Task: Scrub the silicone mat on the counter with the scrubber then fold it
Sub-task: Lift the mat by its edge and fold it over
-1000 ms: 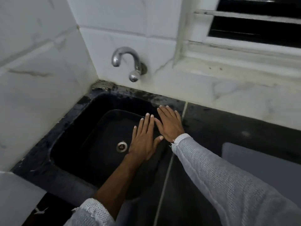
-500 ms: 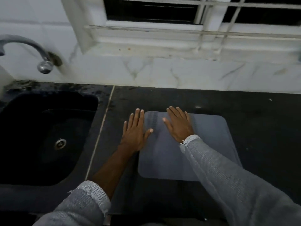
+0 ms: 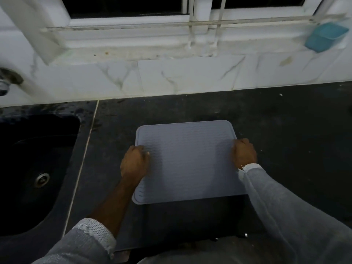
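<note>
A grey ribbed silicone mat (image 3: 187,161) lies flat on the black counter (image 3: 285,140), in the middle of the view. My left hand (image 3: 134,162) is curled on the mat's left edge, fingers closed around it. At the right edge, my right hand (image 3: 244,153) grips the mat in the same way. No scrubber is in view.
A black sink (image 3: 32,168) with a metal drain sits to the left. The tap's base (image 3: 7,80) shows at the far left wall. A blue plastic container (image 3: 324,37) rests on the white window sill at the upper right. The counter's front edge is near my body.
The view has swung right from the sink to the mat. Both hands moved from flat, spread fingers over the sink to the mat's side edges and closed on them.
</note>
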A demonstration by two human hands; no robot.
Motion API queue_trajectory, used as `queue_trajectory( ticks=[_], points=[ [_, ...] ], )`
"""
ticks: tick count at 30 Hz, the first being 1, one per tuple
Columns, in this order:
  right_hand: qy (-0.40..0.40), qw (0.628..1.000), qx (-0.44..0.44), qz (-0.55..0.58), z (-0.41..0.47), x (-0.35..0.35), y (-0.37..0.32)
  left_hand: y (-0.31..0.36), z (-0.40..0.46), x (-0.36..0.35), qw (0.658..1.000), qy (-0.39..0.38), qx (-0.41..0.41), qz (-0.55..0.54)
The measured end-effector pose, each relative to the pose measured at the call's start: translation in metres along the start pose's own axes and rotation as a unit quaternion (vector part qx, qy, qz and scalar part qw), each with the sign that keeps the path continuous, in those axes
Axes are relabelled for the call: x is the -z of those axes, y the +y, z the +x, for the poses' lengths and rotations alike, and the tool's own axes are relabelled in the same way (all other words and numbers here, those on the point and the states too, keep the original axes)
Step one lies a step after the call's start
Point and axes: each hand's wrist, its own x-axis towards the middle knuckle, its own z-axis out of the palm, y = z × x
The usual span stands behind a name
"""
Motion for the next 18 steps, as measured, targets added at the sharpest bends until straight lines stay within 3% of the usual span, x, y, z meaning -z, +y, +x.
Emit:
queue_trajectory(
  ticks=[11,18],
  points=[
    [-0.027,0.989,-0.120,0.079,0.018,0.003,0.018,-0.015,0.012,0.000,0.976,-0.037,0.197,-0.088],
    [-0.047,0.939,-0.230,0.253,0.023,0.012,0.022,-0.024,0.026,0.000,0.952,-0.033,0.265,-0.151]
  ],
)
